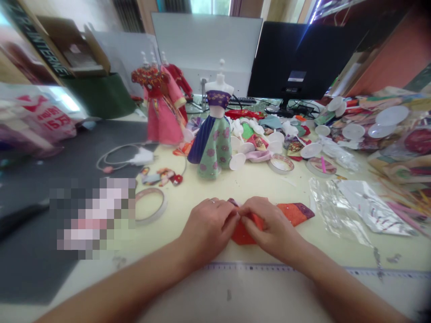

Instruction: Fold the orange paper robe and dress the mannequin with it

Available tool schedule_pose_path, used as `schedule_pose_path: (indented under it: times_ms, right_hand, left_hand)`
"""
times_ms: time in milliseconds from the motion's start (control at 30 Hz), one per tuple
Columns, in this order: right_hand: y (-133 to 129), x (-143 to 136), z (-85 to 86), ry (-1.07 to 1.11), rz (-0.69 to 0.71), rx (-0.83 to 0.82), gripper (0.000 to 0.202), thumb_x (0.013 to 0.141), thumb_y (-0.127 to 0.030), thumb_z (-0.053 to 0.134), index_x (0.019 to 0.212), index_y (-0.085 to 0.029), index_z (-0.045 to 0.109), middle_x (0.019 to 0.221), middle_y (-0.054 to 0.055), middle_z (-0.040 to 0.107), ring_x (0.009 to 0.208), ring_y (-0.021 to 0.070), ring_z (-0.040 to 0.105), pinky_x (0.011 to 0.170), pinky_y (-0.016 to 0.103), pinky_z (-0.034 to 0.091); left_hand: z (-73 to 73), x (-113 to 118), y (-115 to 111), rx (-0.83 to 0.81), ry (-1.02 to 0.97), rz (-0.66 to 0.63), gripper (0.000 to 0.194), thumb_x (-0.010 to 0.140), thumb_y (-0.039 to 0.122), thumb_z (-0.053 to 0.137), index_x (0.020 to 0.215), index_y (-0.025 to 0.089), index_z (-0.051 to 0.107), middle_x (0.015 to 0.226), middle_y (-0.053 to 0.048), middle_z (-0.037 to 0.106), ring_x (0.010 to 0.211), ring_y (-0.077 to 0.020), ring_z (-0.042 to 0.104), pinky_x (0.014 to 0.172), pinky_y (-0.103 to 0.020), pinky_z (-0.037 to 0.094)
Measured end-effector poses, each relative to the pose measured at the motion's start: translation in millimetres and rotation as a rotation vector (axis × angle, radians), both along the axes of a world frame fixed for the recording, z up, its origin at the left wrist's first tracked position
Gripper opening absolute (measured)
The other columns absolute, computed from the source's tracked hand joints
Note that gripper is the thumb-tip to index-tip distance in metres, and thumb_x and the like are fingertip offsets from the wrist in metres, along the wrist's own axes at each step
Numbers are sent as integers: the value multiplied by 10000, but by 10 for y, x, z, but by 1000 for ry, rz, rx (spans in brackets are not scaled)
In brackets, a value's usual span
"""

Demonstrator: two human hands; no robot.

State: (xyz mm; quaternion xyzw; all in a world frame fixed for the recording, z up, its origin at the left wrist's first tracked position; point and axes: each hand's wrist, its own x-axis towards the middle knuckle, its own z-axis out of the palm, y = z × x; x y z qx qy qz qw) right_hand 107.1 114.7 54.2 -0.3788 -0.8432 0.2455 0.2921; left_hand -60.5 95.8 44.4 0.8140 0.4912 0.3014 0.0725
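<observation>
In the middle of the table, both hands meet over a small piece of orange-red doll clothing (243, 236). My left hand (210, 226), with a ring on one finger, is closed with its fingertips pinching the cloth. My right hand (269, 224) pinches the same cloth beside it, thumb and forefinger almost touching the left fingertips. An orange cloth end with a purple patterned edge (294, 213) sticks out to the right of my right hand. A small dark purple bit shows between the hands. Whatever lies right under the fingertips is hidden.
Behind the hands stands a doll form (216, 143) in a purple top and green-blue skirt. A pink-dressed form (158, 112) is further left. Tape rolls (150, 205), a white charger (141, 157), clear plastic packets (367, 206) and doll-clothing piles surround the work area; a ruler strip (249, 268) runs in front.
</observation>
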Motion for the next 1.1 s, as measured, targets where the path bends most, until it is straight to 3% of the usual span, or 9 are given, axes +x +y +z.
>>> schedule_pose_path:
  times_ms: [1100]
  right_hand:
    - [13,-6,-53,-69,21,130,160,780,-96,425,770,-167,568,719,33,586,717,170,507,707,331,409]
  left_hand:
    - [-65,-6,29,109,133,-52,192,837,203,437,720,164,583,659,-23,614,626,-173,532,603,-323,425]
